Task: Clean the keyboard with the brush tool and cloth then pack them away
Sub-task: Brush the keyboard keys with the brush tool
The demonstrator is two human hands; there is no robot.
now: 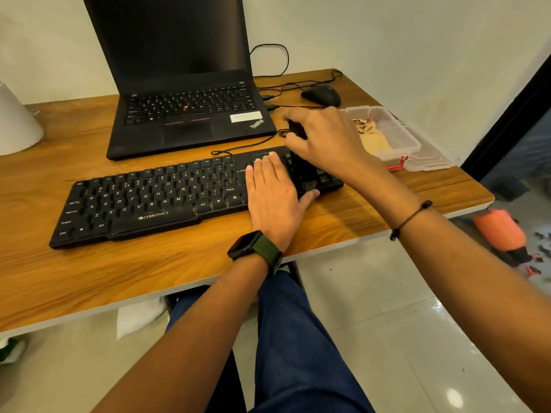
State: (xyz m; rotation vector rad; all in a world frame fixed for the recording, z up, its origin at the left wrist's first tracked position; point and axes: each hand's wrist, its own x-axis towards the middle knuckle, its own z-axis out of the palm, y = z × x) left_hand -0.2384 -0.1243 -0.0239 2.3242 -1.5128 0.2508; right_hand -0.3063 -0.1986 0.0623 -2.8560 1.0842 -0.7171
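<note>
On wooden desk (89,272): one black keyboard (143,201), right end hidden under both hands; brush tool (304,171) dark on dark, bristles hard to make out, standing upright on the right-hand keys. Beyond, one clear plastic box (396,135) partly behind the right wrist, one beige cloth (372,138) inside, only partly seen; one open laptop (185,93), one mouse (321,94). Left hand (274,198) flat, fingers straight, pressing the keys just beside the brush; right hand (325,138) curled round the brush top, gripping it.
</note>
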